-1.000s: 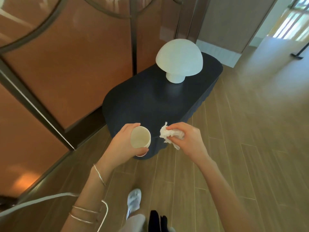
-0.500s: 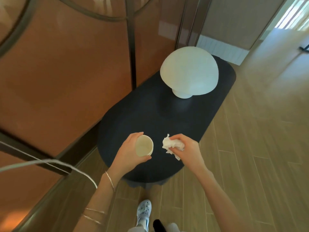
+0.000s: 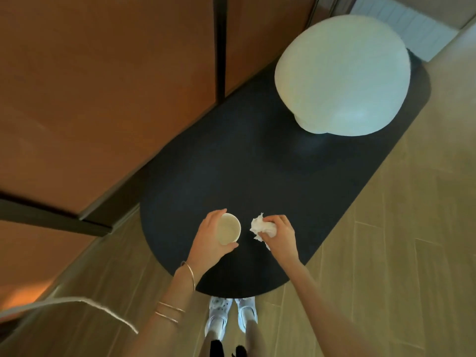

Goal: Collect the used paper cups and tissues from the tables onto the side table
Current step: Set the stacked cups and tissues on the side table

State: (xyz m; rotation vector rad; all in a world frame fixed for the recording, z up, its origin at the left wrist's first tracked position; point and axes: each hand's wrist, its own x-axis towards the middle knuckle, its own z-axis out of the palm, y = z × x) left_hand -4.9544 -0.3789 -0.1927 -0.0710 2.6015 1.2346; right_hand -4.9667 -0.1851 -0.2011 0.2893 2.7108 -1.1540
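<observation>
Holding a paper cup (image 3: 228, 232) in the left hand (image 3: 210, 239) and pinching a crumpled tissue (image 3: 261, 229) in the right hand (image 3: 279, 237), the person is hovering both over the dark side table (image 3: 231, 176) at lower centre; neither appears set down yet.

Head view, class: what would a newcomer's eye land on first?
The big white mushroom lamp stands at the far end of the dark oval side table. Over the near end, the left hand holds a paper cup and the right hand grips a crumpled tissue.

Bare side table (image 3: 219, 181) before lamp (image 3: 342, 76)
</observation>
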